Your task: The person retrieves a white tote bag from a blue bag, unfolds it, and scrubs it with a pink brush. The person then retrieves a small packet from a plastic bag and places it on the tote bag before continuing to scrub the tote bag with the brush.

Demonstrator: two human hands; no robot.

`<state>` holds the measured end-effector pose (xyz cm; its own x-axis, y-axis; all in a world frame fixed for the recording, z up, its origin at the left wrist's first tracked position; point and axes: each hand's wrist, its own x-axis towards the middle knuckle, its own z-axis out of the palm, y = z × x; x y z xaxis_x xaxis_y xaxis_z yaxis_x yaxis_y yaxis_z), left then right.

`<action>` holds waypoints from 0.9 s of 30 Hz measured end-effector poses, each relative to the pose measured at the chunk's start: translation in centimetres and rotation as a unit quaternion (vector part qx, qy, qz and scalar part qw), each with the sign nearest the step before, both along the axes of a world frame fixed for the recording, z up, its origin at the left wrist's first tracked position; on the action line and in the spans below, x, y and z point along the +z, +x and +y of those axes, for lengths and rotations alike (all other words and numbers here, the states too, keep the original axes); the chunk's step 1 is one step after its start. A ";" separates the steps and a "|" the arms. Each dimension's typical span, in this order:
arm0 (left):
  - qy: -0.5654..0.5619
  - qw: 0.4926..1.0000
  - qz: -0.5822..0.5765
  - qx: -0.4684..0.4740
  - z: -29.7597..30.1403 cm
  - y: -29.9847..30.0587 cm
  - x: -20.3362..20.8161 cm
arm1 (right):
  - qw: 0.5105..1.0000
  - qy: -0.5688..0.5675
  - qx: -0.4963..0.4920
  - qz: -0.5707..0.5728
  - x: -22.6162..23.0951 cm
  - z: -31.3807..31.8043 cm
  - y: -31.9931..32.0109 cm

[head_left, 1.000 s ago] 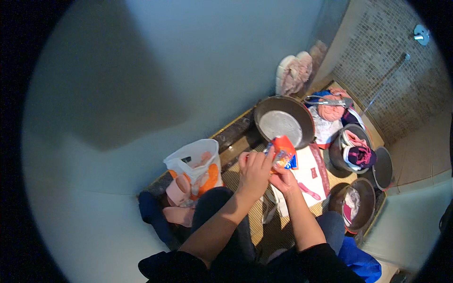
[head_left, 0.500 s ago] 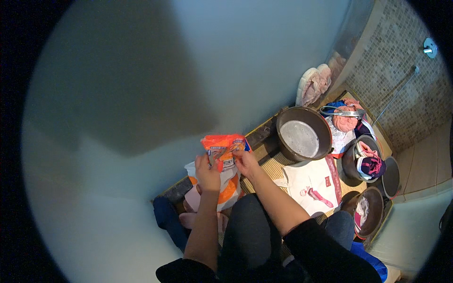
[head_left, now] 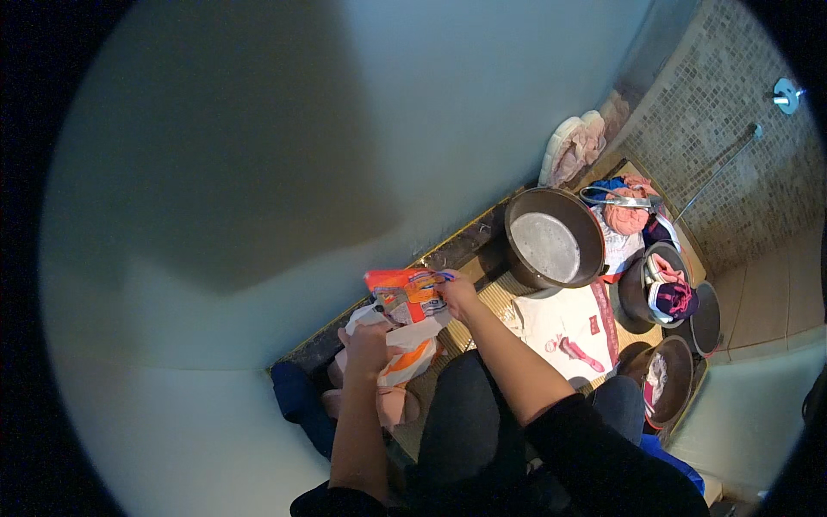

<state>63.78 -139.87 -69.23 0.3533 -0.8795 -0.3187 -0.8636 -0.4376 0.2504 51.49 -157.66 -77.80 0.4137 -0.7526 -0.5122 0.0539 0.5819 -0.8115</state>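
My right hand (head_left: pixel 459 295) is closed on the right edge of an orange packet (head_left: pixel 403 291) with printed panels. My left hand (head_left: pixel 368 346) pinches the rim of a white and orange plastic bag (head_left: pixel 413 360), just below and left of the packet. The packet lies over the bag's upper edge; whether it is partly inside, I cannot tell. Beneath the bag is a pair of pink slippers (head_left: pixel 396 407). Right of my right forearm, a white garment (head_left: pixel 551 323) with a red border is spread flat, and a long pink-red object (head_left: pixel 581 353) lies on it.
A large dark bucket (head_left: pixel 556 241) holds whitish, foamy liquid. Beyond it, clothes (head_left: pixel 624 215) are piled under a shower head (head_left: pixel 627 202). Smaller buckets hold shoes (head_left: pixel 672 297) and cloth (head_left: pixel 657 379). White-pink shoes (head_left: pixel 573 146) lean on the wall; dark blue cloth (head_left: pixel 301 401) lies at left.
My left hand has let go of the packet and moved down to the plastic bag's rim. The packet, now in my right hand alone, is slightly lower over the bag.
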 end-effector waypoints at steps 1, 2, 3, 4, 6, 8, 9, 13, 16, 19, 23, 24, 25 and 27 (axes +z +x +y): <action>0.020 0.999 -0.032 -0.017 0.3 0.2 -1.5 | 0.999 0.006 0.031 0.024 -0.9 0.1 0.6; 0.041 0.997 -0.065 -0.030 0.5 0.5 -2.4 | 0.997 0.013 0.065 0.047 -1.8 0.4 1.4; 0.055 0.993 -0.096 -0.049 0.2 0.4 -2.6 | 0.993 0.014 0.092 0.074 -2.8 0.0 1.7; -0.038 0.993 -0.099 -0.044 -1.9 -1.0 -2.3 | 0.989 0.055 0.118 0.077 -5.3 -2.5 0.1; -0.158 0.978 -0.132 0.015 -0.1 0.1 -2.2 | 0.973 0.194 0.108 -0.061 -3.5 0.0 2.4; -0.208 0.965 -0.157 0.045 0.5 1.1 -1.0 | 0.958 0.238 0.126 -0.099 -1.6 1.9 2.6; -0.234 0.956 -0.170 0.058 0.6 1.4 -0.3 | 0.973 0.090 0.214 0.007 -0.7 2.0 2.5; -0.205 0.963 -0.160 0.064 1.0 1.7 1.3 | 0.793 -0.404 0.369 0.267 0.3 0.9 1.6; -0.213 0.962 -0.146 0.093 2.9 2.2 1.2 | 0.751 -0.441 0.367 0.326 3.6 3.4 1.7; -0.182 0.966 -0.144 0.117 0.8 0.3 3.0 | 0.767 -0.446 0.343 0.308 4.8 2.5 0.7; -0.236 0.966 -0.092 0.055 -3.2 -4.7 2.6 | 0.778 -0.476 0.282 0.297 5.5 2.0 -1.8; -0.234 0.970 -0.052 0.030 -4.2 -5.8 2.9 | 0.781 -0.472 0.298 0.279 7.5 2.0 -3.1; -0.230 0.973 -0.015 0.005 -5.3 -7.1 3.3 | 0.787 -0.454 0.296 0.297 9.2 1.9 -4.5; -0.221 0.971 0.053 -0.080 -9.0 -10.6 4.4 | 0.745 -0.469 0.323 0.347 11.6 0.5 -9.0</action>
